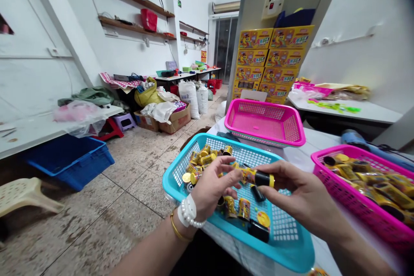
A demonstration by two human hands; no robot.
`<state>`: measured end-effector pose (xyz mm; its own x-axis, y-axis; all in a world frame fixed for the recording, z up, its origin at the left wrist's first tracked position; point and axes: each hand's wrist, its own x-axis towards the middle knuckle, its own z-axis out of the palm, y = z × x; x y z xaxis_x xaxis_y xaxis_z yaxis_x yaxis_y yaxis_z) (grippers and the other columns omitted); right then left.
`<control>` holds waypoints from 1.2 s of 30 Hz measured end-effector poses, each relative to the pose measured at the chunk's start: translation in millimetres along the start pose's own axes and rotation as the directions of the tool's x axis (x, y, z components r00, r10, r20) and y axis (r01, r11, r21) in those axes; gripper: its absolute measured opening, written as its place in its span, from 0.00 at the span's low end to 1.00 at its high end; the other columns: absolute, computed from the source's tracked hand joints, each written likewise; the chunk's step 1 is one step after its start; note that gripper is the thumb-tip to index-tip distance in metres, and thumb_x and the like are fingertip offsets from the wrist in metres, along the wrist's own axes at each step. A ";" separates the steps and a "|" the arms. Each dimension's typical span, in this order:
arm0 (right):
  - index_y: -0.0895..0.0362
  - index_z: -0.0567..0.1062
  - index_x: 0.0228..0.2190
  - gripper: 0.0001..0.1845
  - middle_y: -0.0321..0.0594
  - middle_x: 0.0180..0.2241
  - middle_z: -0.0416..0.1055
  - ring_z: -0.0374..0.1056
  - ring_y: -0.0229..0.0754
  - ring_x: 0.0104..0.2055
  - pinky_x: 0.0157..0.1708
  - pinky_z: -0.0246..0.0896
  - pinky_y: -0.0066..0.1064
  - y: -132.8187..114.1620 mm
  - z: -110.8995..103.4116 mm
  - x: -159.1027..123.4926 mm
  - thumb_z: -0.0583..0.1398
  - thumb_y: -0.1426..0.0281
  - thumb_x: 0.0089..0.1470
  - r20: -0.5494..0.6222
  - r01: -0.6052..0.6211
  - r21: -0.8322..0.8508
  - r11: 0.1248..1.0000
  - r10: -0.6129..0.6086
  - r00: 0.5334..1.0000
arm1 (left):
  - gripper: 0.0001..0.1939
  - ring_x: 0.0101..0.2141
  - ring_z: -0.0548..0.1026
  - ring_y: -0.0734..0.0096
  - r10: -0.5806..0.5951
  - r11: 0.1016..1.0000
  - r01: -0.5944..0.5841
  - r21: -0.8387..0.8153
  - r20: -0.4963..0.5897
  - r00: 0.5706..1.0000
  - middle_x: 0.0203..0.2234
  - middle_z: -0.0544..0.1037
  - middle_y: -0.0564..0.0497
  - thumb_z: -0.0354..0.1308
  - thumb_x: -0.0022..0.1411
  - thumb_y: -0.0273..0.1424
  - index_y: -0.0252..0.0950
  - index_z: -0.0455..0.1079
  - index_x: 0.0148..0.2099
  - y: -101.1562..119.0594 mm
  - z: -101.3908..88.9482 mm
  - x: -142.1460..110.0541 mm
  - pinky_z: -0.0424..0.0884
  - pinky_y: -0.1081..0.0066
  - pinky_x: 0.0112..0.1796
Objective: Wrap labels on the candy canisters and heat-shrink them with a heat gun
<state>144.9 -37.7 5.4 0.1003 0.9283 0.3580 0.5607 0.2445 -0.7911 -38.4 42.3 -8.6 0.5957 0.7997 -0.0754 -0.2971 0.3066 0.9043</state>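
Note:
My right hand (pixel 297 185) pinches the black end of a small yellow-and-black canister (pixel 263 178) between thumb and fingers. My left hand (pixel 211 185), with a pearl bracelet and a gold bangle at the wrist, closes its thumb and fingers at the canister's yellow printed end. That end is partly covered by the fingertips. Both hands are over a turquoise basket (pixel 287 248). In it lie several yellow-labelled canisters (pixel 244 209), a black piece (pixel 258 229) and a round yellow lid (pixel 263 219). Part of the pile is hidden behind my left hand.
Behind the turquoise basket stands a pink basket (pixel 265 121). Another pink basket (pixel 364 181) at the right holds many yellow-and-black canisters. Yellow printed boxes (pixel 284 60) are stacked against the pillar. A blue crate (pixel 71 159) and a cream stool (pixel 29 196) stand at left.

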 end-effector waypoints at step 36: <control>0.56 0.79 0.32 0.14 0.41 0.34 0.77 0.75 0.43 0.36 0.35 0.76 0.33 2.7 18.5 1.8 0.72 0.64 0.43 0.019 -0.092 0.359 0.929 0.092 0.996 | 0.15 0.26 0.72 0.72 0.157 0.873 -0.235 0.429 0.209 0.965 0.28 0.76 0.49 0.62 0.61 0.40 0.35 0.75 0.45 11.4 -4.2 -7.8 0.68 0.72 0.30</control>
<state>131.5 -30.2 -5.2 0.1355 0.9520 0.2743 0.2162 0.2418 -0.9459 -49.6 41.7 0.5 0.6842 0.7123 0.1569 -0.0792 -0.1413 0.9868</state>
